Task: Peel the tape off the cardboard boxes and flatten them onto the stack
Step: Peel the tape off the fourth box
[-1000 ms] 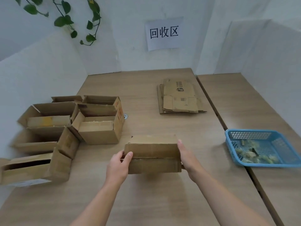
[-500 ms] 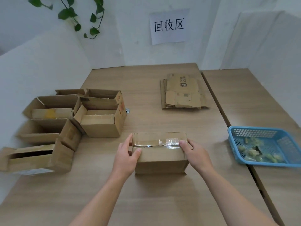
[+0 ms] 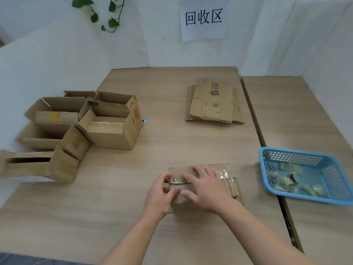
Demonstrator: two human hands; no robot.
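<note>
Small brown cardboard box (image 3: pixel 227 170), sealed with clear glossy tape (image 3: pixel 222 174), sits at near table edge. Left hand (image 3: pixel 159 195) fingertips pinch at tape's left end; right hand (image 3: pixel 205 187) fingers spread flat on top. Light, stiff, crushable; film probably slick, so lift a loose end.

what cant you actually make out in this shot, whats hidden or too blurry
- Head view: the taped box top seam is mostly covered by the left hand and right hand; whether any tape is lifted is unclear.
- Scraps in the blue basket are too blurred to identify.
- Flattened stack: layer count unreadable.
- Leftmost open box is cut by the frame edge.
</note>
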